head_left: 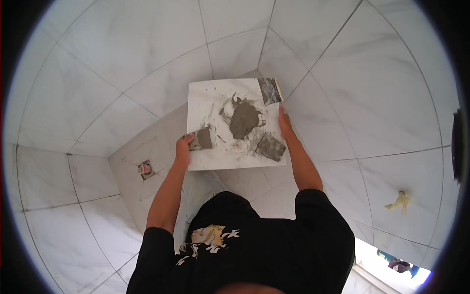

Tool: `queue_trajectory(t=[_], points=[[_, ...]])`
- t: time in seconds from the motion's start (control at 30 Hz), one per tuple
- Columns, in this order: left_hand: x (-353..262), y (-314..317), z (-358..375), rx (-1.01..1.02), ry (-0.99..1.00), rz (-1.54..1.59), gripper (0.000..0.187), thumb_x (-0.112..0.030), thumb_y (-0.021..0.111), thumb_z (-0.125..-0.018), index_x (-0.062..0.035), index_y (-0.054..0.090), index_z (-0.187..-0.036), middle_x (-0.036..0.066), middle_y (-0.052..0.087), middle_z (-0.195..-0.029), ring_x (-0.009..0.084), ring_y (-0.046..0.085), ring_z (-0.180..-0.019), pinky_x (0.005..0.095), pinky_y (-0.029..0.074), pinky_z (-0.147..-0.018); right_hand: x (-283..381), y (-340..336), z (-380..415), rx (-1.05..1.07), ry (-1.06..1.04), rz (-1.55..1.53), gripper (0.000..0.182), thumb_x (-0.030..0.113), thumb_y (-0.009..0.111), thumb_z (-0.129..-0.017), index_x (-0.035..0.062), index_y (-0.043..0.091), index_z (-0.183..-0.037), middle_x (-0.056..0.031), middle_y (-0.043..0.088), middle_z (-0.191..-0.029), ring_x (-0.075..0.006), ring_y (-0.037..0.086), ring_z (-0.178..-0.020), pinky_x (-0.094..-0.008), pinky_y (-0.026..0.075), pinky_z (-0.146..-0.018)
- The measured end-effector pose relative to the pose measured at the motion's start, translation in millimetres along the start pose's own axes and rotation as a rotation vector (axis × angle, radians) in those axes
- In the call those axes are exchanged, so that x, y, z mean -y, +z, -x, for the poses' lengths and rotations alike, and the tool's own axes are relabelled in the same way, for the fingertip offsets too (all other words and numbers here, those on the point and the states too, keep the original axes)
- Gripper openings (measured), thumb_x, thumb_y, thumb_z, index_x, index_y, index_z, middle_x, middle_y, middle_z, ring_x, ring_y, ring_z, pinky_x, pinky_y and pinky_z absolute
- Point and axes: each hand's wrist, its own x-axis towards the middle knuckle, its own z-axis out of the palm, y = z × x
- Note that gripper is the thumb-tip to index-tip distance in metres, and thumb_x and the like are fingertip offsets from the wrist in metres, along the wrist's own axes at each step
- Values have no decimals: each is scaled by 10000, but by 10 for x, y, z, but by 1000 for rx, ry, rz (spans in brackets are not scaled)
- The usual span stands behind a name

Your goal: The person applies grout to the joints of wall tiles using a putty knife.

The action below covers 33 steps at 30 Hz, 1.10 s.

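A square white board (205, 105) is held level in front of me, with a heap of grey mortar (245, 120) near its middle. My left hand (183, 149) grips the board's left edge, beside a small tile piece half coated in mortar (203, 139). On the opposite edge, my right hand (284, 122) is closed on the board, just below a dark, smeared piece (269, 91) at the far right corner. Another mortar-smeared square piece (270, 147) lies near the board's lower right corner.
Marbled white wall tiles (161, 73) surround the corner. A floor recess holds a reddish pipe end (145, 168) at the left. Something pale yellow (400, 201) sticks out at the right. Cloth items (399, 265) show in a bright opening at the lower right.
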Motion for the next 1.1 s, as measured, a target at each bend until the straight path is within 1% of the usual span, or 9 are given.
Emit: queue_trajectory(t=[0.1, 0.27, 0.37, 0.4, 0.47, 0.63, 0.8, 0.97, 1.1], points=[[-115, 62, -510, 88, -86, 116, 403, -216, 697, -869, 51, 619, -1161, 112, 669, -1053, 199, 633, -924, 325, 487, -883, 527, 118, -177, -17, -66, 8, 1071, 784, 250, -922, -168, 411, -1385, -297, 498, -1380, -323, 494, -1269, -364, 347, -1068], [56, 271, -491, 67, -19, 75, 390, -256, 685, -888, 43, 637, -1132, 95, 674, -1003, 183, 627, -898, 320, 486, -856, 248, -143, -368, -165, -22, 80, 976, 769, 336, -925, -106, 487, -1331, -169, 594, -1141, -245, 552, -1021, -387, 439, -921], [-19, 63, -313, 66, -30, 2, 404, -290, 690, -893, 35, 643, -1128, 86, 676, -992, 167, 621, -894, 310, 484, -845, 233, -161, 112, -11, -219, 466, 804, 610, 507, -950, -129, 522, -1264, -312, 575, -1219, -401, 536, -1168, -437, 399, -1003], [-44, -5, -255, 74, -36, -25, 411, -307, 692, -896, 31, 647, -1125, 82, 677, -987, 156, 618, -891, 301, 483, -836, 335, 47, 576, -226, -368, 696, 727, 451, 663, -905, -85, 463, -1352, -319, 536, -1260, -448, 492, -1202, -469, 396, -1012], [58, -125, -173, 95, -65, 34, 414, -310, 685, -904, 31, 643, -1135, 82, 674, -993, 155, 621, -894, 301, 487, -839, 289, 88, 1217, -25, -670, 869, 764, 414, 703, -876, -25, 400, -1422, -302, 492, -1302, -443, 453, -1249, -482, 400, -1016], [154, -443, 129, -18, -10, 347, 420, -302, 666, -926, 24, 609, -1185, 85, 658, -1037, 176, 637, -922, 326, 511, -852, 188, 219, 1716, 175, -719, 1236, 899, 372, 806, -764, 40, 339, -1457, -293, 446, -1331, -470, 424, -1257, -492, 397, -1047], [12, -686, 704, -166, 2, 654, 377, -254, 650, -950, -22, 562, -1234, 84, 637, -1135, 216, 634, -1038, 390, 536, -893, 525, 177, 1651, 292, -505, 1178, 794, 272, 773, -792, 69, 369, -1445, -300, 421, -1354, -460, 469, -1186, -500, 416, -1008], [192, -956, 908, -207, 32, 782, 348, -228, 627, -968, -27, 561, -1244, 82, 631, -1191, 225, 629, -1083, 412, 530, -944, 798, 141, 1325, 257, -902, 1137, 601, 273, 741, -805, 132, 540, -1354, -280, 466, -1254, -443, 502, -1114, -499, 449, -960], [-2, -942, 1008, -273, 136, 819, 351, -207, 627, -969, -19, 556, -1258, 81, 626, -1227, 223, 623, -1109, 406, 517, -973, 717, 272, 1156, 300, -904, 1149, 569, 282, 737, -809, 140, 572, -1335, -276, 471, -1227, -449, 510, -1105, -486, 465, -946]])
